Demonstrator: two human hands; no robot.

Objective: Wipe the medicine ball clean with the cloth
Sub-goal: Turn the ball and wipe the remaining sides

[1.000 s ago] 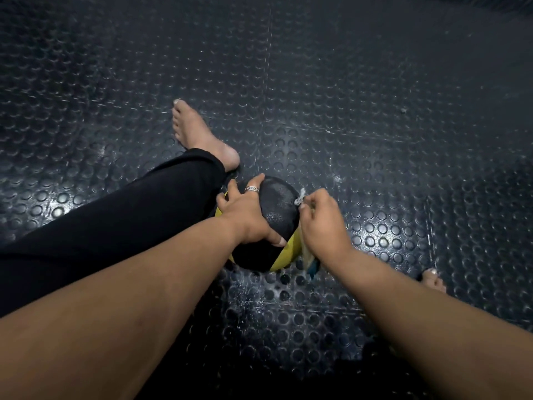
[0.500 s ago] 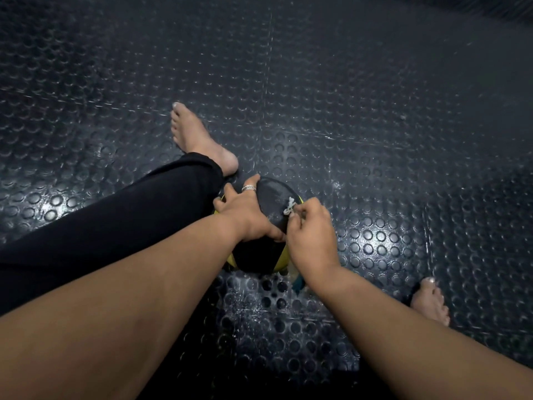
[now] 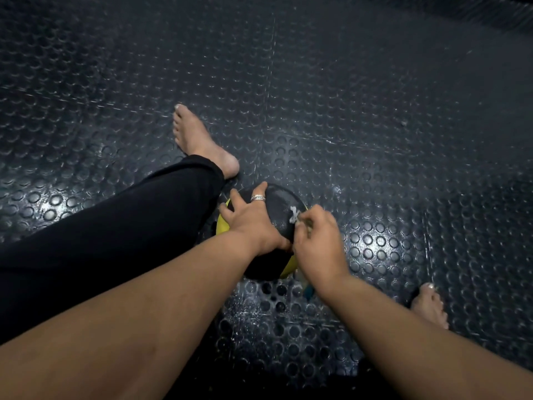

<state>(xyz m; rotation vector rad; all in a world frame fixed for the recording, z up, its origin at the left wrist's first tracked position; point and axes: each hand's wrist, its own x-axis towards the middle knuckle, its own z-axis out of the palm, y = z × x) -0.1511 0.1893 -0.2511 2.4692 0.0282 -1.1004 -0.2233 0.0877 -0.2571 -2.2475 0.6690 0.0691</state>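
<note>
- Medicine ball (image 3: pixel 277 203), black and yellow, sits on the studded floor (image 3: pixel 375 140) between the feet.
- Right hand (image 3: pixel 317 241) grips the cloth (image 3: pixel 294 215) against its top; wiping looks mid-way.
- Left hand (image 3: pixel 251 217) rests spread on it, steadying; the underside likely remains.

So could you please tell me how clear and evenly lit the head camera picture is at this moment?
Head view: the right hand and its cloth are motion-blurred against the ball; the left hand is sharper; glare patches shine on the studded floor; the corners fall dark; the wide lens bends the floor seams.
</note>
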